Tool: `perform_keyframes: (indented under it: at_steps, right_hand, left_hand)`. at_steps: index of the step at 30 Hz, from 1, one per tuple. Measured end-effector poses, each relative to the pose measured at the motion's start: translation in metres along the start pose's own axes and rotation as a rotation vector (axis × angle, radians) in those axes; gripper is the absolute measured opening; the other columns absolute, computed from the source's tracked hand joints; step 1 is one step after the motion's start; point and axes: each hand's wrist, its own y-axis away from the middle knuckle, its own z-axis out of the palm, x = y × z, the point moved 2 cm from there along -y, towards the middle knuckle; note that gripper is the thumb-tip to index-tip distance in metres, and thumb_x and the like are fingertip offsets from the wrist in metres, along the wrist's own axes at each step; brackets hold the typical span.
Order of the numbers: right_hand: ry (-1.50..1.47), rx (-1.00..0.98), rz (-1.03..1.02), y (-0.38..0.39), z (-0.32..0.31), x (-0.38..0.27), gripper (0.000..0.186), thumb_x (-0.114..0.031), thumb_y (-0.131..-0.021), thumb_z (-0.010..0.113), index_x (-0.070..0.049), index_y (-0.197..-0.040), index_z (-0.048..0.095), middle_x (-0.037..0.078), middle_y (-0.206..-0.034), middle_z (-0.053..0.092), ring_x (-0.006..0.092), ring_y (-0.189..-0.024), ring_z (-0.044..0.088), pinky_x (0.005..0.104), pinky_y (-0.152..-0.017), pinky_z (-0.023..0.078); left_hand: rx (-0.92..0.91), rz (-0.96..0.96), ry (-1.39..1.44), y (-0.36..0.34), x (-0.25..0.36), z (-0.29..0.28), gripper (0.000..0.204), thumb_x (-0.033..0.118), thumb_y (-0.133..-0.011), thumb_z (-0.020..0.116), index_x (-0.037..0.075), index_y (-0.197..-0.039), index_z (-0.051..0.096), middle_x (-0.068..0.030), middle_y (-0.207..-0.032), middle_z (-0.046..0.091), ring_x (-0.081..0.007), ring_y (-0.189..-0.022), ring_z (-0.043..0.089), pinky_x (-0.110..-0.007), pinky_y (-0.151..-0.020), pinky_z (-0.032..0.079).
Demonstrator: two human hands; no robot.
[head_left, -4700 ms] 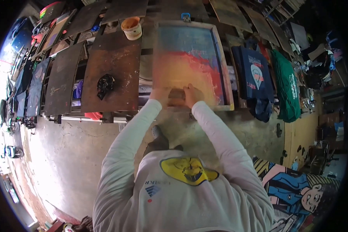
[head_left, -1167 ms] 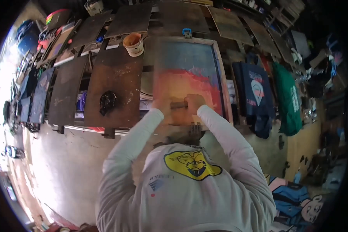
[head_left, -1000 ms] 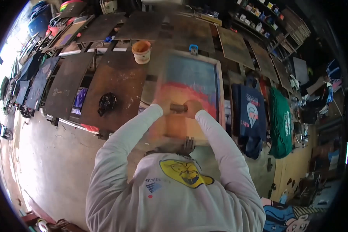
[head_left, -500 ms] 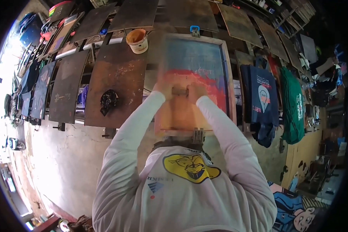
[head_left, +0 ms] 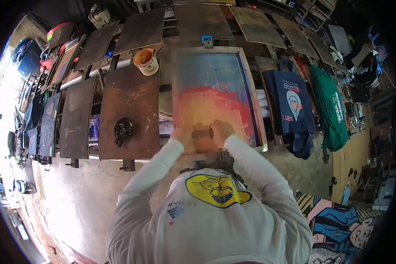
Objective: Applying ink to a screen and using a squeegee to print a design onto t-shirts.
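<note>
While blur softens their outline, left hand (head_left: 184, 136) and right hand (head_left: 222, 133) grip a dark handle (head_left: 202, 134) by its ends, underside hidden, near the lower edge of a framed screen (head_left: 213, 72), small lettering (head_left: 287, 118) on navy cloth (head_left: 302, 119) at right.

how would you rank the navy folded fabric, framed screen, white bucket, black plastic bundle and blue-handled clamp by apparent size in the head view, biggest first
1. Framed screen
2. Navy folded fabric
3. White bucket and black plastic bundle: too alike to rank
4. Blue-handled clamp
</note>
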Motion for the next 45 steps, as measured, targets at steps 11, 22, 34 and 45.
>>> perform_keyframes:
  at_steps: [11,22,34,45]
  right_hand:
    - [0.127,-0.015,0.156,-0.129,-0.01,0.032,0.014,-0.019,-0.077,0.067,-0.013,-0.087,0.074,0.015,-0.103,0.073,0.0332,-0.096,0.071,0.0469,-0.083,0.057]
    - [0.037,0.0,-0.008,-0.015,0.007,0.001,0.016,-0.023,-0.075,0.069,-0.01,-0.084,0.07,0.012,-0.091,0.065,0.0354,-0.082,0.069,0.0482,-0.076,0.056]
    - [0.091,-0.122,0.05,-0.104,-0.025,0.03,0.016,-0.023,-0.078,0.07,-0.013,-0.089,0.075,0.016,-0.092,0.072,0.0376,-0.088,0.07,0.0505,-0.081,0.056]
    - [0.146,-0.04,0.081,-0.09,-0.005,0.019,0.015,-0.017,-0.079,0.069,-0.013,-0.093,0.071,0.015,-0.102,0.069,0.0354,-0.093,0.07,0.0497,-0.081,0.056]
  left_hand:
    - [0.309,0.119,-0.093,-0.092,-0.021,-0.083,0.047,0.052,-0.073,0.077,0.013,-0.099,0.074,-0.0148,-0.1,0.074,-0.0354,-0.099,0.069,-0.047,-0.088,0.055]
    - [0.114,0.017,0.007,-0.014,-0.007,-0.008,0.046,0.051,-0.078,0.072,0.014,-0.105,0.074,-0.0164,-0.103,0.073,-0.0346,-0.097,0.071,-0.048,-0.087,0.056]
    - [0.339,0.231,-0.169,-0.086,-0.018,-0.073,0.051,0.045,-0.074,0.078,0.012,-0.113,0.071,-0.0178,-0.11,0.071,-0.036,-0.104,0.068,-0.047,-0.091,0.054]
    - [0.206,0.027,-0.071,-0.086,-0.027,-0.048,0.048,0.044,-0.075,0.078,0.012,-0.11,0.071,-0.0144,-0.106,0.073,-0.0358,-0.102,0.068,-0.047,-0.09,0.054]
